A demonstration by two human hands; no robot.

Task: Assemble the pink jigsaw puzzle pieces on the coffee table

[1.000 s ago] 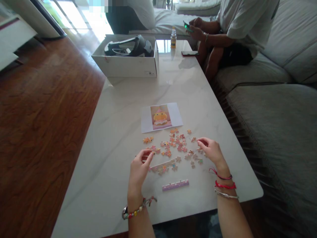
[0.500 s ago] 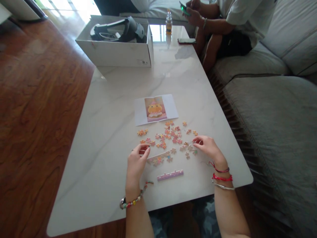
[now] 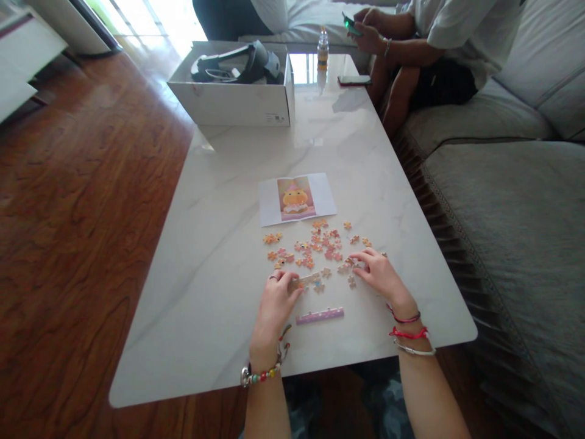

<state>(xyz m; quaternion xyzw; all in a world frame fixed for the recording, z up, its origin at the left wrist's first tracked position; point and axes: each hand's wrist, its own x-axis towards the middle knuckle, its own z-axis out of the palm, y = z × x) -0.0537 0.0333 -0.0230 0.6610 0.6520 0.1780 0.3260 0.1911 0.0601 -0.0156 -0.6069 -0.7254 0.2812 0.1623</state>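
Observation:
Loose orange and pink puzzle pieces [image 3: 320, 247] lie scattered on a white marble table [image 3: 219, 244], below a printed picture sheet [image 3: 297, 199]. My left hand [image 3: 276, 303] rests with its fingers curled on the left end of a joined strip of pieces [image 3: 308, 280]. My right hand [image 3: 378, 274] lies over pieces at the right side of the scatter, its fingertips pinched on one small piece. A joined lilac strip [image 3: 320, 316] lies between my wrists, nearer the table's front edge.
A white box [image 3: 237, 103] holding a dark headset stands at the table's far end, next to a small bottle [image 3: 322, 56] and a phone [image 3: 353, 80]. Another person [image 3: 439, 42] sits on the grey sofa [image 3: 507, 201] holding a phone. Wooden floor lies to the left.
My left hand has slid right onto the joined strip of pieces. My right hand has shifted slightly left over the loose pieces. The view has moved a little.

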